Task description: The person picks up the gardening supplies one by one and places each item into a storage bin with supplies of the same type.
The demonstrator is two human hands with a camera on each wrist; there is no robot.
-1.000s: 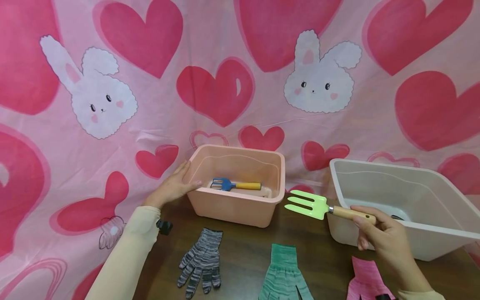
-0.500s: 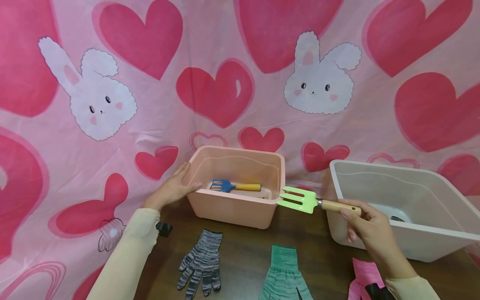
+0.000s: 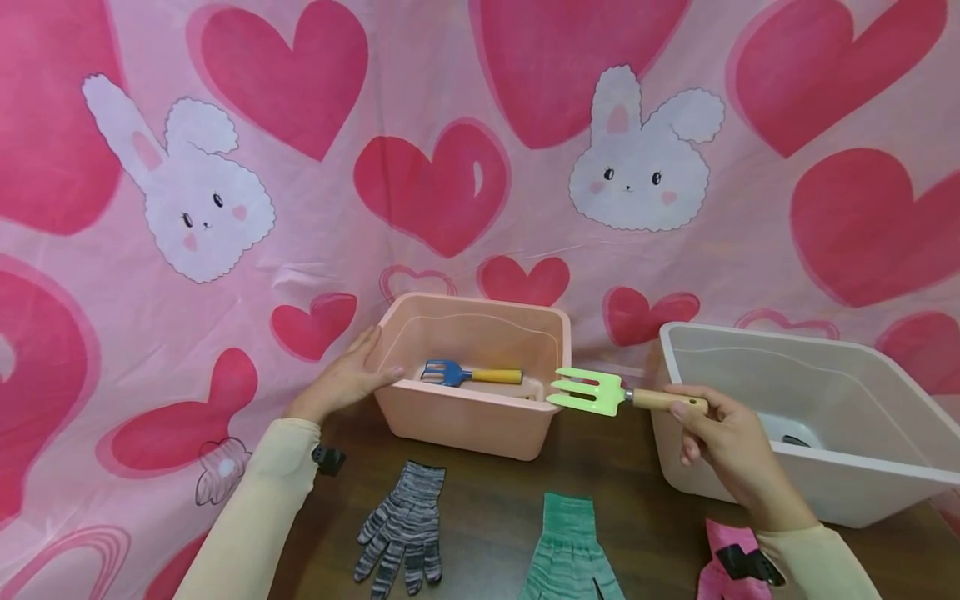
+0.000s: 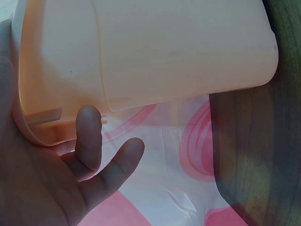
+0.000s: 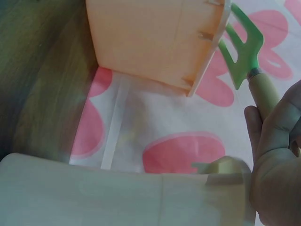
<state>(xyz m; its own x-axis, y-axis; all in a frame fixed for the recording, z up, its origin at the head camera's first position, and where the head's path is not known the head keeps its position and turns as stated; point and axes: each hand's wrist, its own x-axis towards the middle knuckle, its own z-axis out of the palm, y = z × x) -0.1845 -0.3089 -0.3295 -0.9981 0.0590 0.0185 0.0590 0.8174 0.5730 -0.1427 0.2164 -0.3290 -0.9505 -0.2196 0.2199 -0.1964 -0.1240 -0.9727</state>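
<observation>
lime-green, flat and smooth, the garden fork (image 3: 606, 393) has its blunt tines at the right rim of the peach plastic bin (image 3: 461, 422), its rounded wooden handle (image 3: 654, 400) pinched by the right hand (image 3: 731, 442); the left hand (image 3: 341, 383) rests spread on the bin's left front corner, a blue fork (image 3: 452, 373) lies inside the bin, and a ribbed, mottled knit glove (image 3: 407, 525) lies in front of it

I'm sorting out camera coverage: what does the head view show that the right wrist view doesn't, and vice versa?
Head view only: the left grip, blue hand fork, grey striped glove, green glove and pink glove.
Right wrist view only: ribs under the rim of the peach tub.
Both: the right grip holding the lime-green hand fork by its wooden handle, the peach tub, grey tub, wooden table and heart-print cloth.
</observation>
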